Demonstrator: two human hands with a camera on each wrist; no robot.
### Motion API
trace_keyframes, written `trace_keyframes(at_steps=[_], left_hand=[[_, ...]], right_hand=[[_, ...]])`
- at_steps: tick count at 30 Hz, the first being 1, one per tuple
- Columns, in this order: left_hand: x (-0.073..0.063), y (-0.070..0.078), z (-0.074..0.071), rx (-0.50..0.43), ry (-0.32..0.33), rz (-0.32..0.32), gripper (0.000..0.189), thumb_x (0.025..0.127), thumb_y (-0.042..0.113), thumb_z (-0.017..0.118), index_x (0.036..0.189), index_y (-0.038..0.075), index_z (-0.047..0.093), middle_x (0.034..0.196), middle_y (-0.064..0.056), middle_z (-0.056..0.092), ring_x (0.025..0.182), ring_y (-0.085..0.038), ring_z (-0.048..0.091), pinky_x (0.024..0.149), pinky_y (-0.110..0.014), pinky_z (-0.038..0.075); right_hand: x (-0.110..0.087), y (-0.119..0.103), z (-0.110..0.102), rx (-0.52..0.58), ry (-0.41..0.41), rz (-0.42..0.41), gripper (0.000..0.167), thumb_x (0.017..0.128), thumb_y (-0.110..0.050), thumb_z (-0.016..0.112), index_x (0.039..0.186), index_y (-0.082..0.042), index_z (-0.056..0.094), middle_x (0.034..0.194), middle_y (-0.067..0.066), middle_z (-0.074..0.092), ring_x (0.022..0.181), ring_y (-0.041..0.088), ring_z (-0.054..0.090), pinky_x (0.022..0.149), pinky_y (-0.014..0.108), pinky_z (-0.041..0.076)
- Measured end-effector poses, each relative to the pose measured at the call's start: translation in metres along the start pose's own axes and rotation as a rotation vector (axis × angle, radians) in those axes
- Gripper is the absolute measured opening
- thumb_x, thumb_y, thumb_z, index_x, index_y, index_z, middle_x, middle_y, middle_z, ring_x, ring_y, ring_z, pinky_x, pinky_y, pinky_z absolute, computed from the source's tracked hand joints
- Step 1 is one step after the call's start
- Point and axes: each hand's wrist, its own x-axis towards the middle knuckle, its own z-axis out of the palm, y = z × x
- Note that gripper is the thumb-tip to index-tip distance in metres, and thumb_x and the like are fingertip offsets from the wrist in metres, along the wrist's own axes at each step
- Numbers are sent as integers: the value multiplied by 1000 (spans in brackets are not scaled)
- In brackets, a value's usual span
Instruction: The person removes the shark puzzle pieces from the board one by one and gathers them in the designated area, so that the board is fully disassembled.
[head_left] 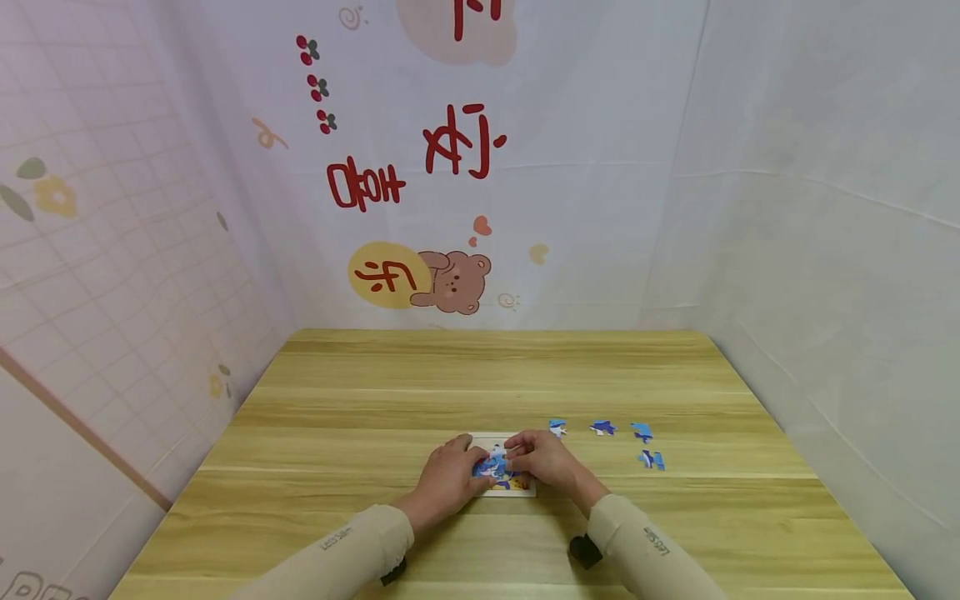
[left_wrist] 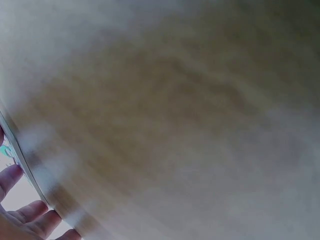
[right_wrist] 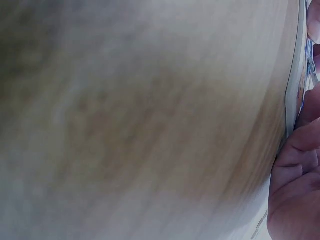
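Note:
In the head view a small jigsaw puzzle board (head_left: pixel 495 492) with a pale border and a blue and yellow picture lies on the table between both hands. My left hand (head_left: pixel 447 477) rests along its left side, fingers spread and thumb reaching over the picture; the left wrist view shows its fingers (left_wrist: pixel 42 222) at the board's edge. Over the right part of the board, my right hand (head_left: pixel 546 460) pinches a puzzle piece between curled thumb and index finger. The piece is mostly hidden by the fingers. In the right wrist view the right hand (right_wrist: pixel 297 185) is beside the board's edge.
Several loose blue and white puzzle pieces lie to the right, among them a dark blue one (head_left: pixel 602 427), a corner-like one (head_left: pixel 642 432) and a nearer one (head_left: pixel 652 459). The wooden table (head_left: pixel 337 400) meets printed cloth walls (head_left: pixel 600 275) at back and sides.

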Motion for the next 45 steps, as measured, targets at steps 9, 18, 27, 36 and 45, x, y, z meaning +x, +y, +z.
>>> trace_keyframes(at_steps=[9,18,27,36,45], left_hand=[[0,1,0,12,8,6,41,89,36,74,119,8,69,133,-21,55,124,-38,52,101,-55,42],[-1,2,-1,9,8,4,42,89,36,74,120,7,69,133,-21,55,124,-38,52,101,-55,42],[-1,2,0,4,9,1,41,89,36,74,118,7,69,133,-21,55,125,-38,52,101,-55,41],[1,4,2,5,4,-8,41,89,36,74,119,8,69,134,-21,55,126,-38,51,102,-55,41],[3,5,2,0,2,-16,41,89,36,74,119,8,69,135,-21,54,127,-38,50,102,-56,40]], right_hand=[[2,3,1,20,-19,-15,31,89,3,67,120,8,62,83,6,66,58,12,57,54,25,49],[1,3,0,-26,-7,-17,31,90,-2,69,120,4,66,80,5,68,58,13,58,53,26,48],[-6,3,-7,-31,9,-29,33,90,-4,68,122,4,64,85,10,71,63,16,62,58,28,52],[-14,11,-30,-48,51,16,36,90,-7,69,125,0,64,82,8,68,60,15,61,54,26,47],[-29,18,-62,-29,89,59,38,93,-10,67,128,1,61,82,9,68,62,17,62,52,27,44]])
